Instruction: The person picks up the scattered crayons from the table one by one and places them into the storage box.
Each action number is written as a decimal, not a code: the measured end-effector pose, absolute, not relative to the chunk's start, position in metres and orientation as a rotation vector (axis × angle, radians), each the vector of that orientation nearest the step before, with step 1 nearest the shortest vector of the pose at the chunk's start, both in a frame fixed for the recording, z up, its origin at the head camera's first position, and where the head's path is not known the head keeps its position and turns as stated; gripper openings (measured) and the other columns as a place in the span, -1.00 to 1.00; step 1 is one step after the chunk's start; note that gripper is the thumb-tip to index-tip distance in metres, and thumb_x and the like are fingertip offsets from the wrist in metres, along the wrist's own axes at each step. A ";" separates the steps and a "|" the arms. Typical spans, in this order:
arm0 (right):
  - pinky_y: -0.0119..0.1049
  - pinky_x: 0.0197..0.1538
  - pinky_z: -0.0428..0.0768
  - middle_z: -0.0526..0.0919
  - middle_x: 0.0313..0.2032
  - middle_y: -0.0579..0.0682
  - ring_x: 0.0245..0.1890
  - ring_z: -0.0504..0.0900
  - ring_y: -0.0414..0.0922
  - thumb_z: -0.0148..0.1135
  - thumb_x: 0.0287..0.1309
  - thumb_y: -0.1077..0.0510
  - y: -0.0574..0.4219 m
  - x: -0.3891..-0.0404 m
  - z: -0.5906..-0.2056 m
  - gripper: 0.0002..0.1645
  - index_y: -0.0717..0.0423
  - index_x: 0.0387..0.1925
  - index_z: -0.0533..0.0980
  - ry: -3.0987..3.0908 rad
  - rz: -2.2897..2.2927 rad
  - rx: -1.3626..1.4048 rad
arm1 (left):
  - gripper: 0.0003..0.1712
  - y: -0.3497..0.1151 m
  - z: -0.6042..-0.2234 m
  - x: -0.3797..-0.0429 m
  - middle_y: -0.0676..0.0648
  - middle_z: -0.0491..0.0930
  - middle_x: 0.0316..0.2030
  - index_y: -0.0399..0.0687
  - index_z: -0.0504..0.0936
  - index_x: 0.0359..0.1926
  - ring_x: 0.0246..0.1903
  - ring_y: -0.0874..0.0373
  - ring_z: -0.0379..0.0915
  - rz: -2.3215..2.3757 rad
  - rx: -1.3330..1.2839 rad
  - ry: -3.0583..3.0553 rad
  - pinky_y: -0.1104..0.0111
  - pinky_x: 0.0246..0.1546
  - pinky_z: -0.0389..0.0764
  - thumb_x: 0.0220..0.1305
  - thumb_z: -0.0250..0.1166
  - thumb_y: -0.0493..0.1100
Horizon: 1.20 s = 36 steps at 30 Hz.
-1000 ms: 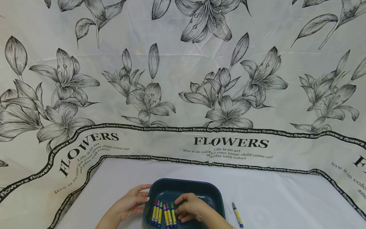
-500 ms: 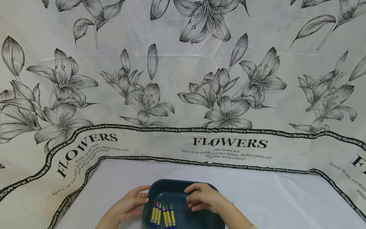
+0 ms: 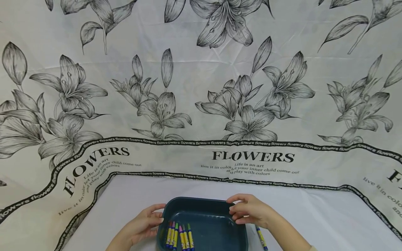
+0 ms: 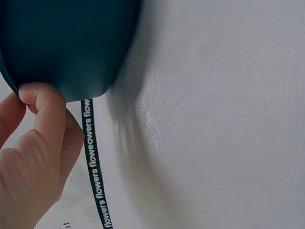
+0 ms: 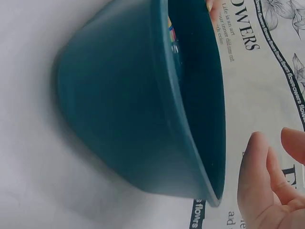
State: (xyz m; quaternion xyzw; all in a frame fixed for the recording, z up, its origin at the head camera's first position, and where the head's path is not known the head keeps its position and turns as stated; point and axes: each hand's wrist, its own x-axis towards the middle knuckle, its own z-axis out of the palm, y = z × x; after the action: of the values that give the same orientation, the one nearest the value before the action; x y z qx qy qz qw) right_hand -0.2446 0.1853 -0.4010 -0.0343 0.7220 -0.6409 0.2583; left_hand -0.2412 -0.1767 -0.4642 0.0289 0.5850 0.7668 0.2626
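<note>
A dark teal tray (image 3: 216, 228) stands on the white tabletop, low in the head view. Inside it, several crayons (image 3: 175, 235) with yellow and blue wrappers lie in two small groups toward the left wall. My left hand (image 3: 138, 225) is at the tray's left side, and the left wrist view shows its thumb and fingers pinching the rim. Beside the far right corner hovers my right hand (image 3: 251, 211), fingers loosely bent with nothing between them. In the right wrist view a gap shows between these fingers and the tray wall (image 5: 119, 105).
A single crayon (image 3: 261, 240) lies on the white tabletop (image 3: 314, 219) to the right of the tray, partly overlapped by the right hand and forearm. Behind the table hangs a white cloth (image 3: 194, 157) printed with grey lilies and lettering.
My right hand has moved from beside the crayons across the tray to its far right corner. The left hand stays at the tray's left side, and the crayons in the tray keep their places.
</note>
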 end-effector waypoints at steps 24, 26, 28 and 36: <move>-0.30 -0.28 0.61 0.60 -0.35 0.01 -0.39 0.59 -0.17 0.17 0.08 0.23 0.244 -0.236 -0.403 -0.60 0.19 0.01 0.42 1.964 -1.752 -0.061 | -0.27 -0.174 -0.464 -0.245 -0.06 0.41 -0.24 -0.31 0.05 0.35 -0.26 0.19 0.41 2.064 0.085 1.642 0.38 -0.30 0.54 0.19 0.14 -0.41; -0.30 -0.28 0.61 0.60 -0.34 0.01 -0.39 0.59 -0.17 0.16 0.08 0.23 0.249 -0.235 -0.405 -0.59 0.20 0.01 0.42 1.977 -1.744 -0.045 | -0.27 -0.174 -0.464 -0.244 -0.05 0.40 -0.26 -0.32 0.05 0.35 -0.28 0.20 0.40 2.065 0.084 1.642 0.40 -0.32 0.53 0.19 0.14 -0.41; -0.29 -0.27 0.61 0.60 -0.33 0.01 -0.39 0.59 -0.17 0.15 0.07 0.24 0.253 -0.234 -0.407 -0.57 0.23 0.03 0.40 1.991 -1.739 -0.027 | -0.26 -0.174 -0.464 -0.244 -0.04 0.40 -0.27 -0.32 0.05 0.35 -0.29 0.21 0.39 2.064 0.081 1.641 0.41 -0.33 0.53 0.18 0.15 -0.41; -0.32 -0.30 0.61 0.61 -0.34 0.00 -0.41 0.60 -0.19 0.16 0.07 0.26 0.266 -0.231 -0.420 -0.55 0.28 0.04 0.39 1.984 -1.749 0.024 | -0.27 -0.175 -0.465 -0.241 -0.07 0.41 -0.24 -0.32 0.06 0.34 -0.27 0.19 0.42 2.065 0.065 1.652 0.39 -0.31 0.54 0.18 0.15 -0.41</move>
State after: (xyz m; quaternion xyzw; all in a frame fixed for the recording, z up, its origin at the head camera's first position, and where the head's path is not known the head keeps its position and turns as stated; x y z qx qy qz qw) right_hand -0.2309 0.2665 -0.4196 0.0088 0.7272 -0.6409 0.2457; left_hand -0.2415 -0.1747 -0.4645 0.0240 0.6053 0.7568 0.2456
